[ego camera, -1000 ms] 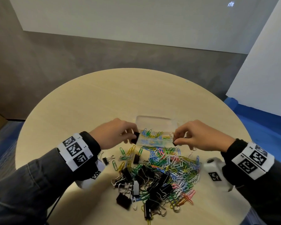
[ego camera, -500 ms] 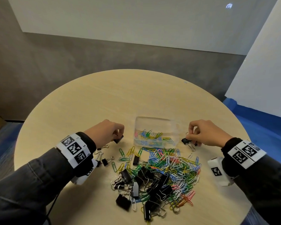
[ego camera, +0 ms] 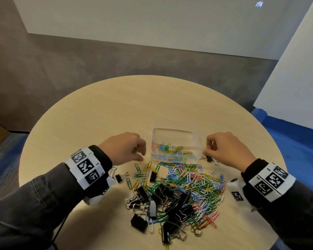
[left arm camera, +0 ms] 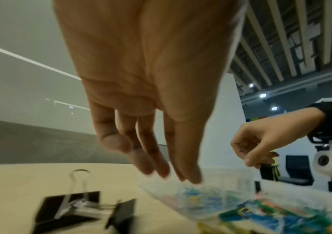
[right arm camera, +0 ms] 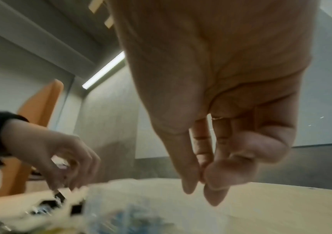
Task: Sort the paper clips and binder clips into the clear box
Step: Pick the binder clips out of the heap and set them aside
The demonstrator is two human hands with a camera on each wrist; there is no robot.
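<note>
The round pale wooden table (ego camera: 101, 112) carries a heap of coloured wire paper clips (ego camera: 193, 181) mixed with black metal binder clips (ego camera: 173, 201) toward its near edge. Just beyond the heap, near the table's middle, stands the clear plastic box (ego camera: 177, 136), some paper clips already in it. The left hand (ego camera: 123, 148) hovers at the box's left side; its wrist view shows fingers (left arm camera: 151, 158) loosely extended, close together, holding nothing. The right hand (ego camera: 228, 148) sits at the box's right side, thumb and fingertips (right arm camera: 217, 175) pressed together; blur hides whether they pinch anything. A small black binder clip (ego camera: 209, 158) lies just under it, possibly touching.
</note>
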